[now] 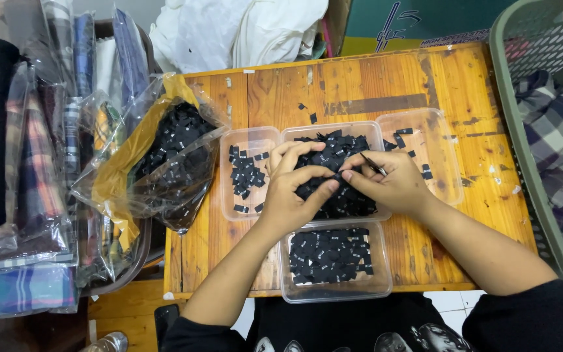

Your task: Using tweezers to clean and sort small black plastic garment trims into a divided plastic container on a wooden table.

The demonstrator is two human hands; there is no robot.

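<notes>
Fingers (pixel 324 189) of the left hand (pixel 291 195) and those of the right hand (pixel 392 186) meet over a heap of small black fabric labels (pixel 333 156), pinching one label between thumb and forefinger tips at the centre of the frame. A thin dark tool (pixel 374 164), its kind unclear, lies across the right hand's knuckles. The heap fills the middle clear plastic tray (pixel 333 129); a tray to its left (pixel 245 140) holds a scattered few labels, a tray to its right (pixel 441 156) is nearly bare, and a fourth tray (pixel 333 293) nearest the person holds labels laid flat in a dense layer. All four rest on a worn orange wooden tabletop (pixel 373 85), streaked and dotted with stray labels. At the tabletop's left edge a crumpled clear-and-yellow plastic bag (pixel 164 150) spills over with more black labels. Beyond it stand bagged folded checked fabrics (pixel 40 215). A green perforated laundry basket (pixel 522 169) holding plaid cloth crowds the right side, and white cloth (pixel 229 29) is piled past the far edge.
</notes>
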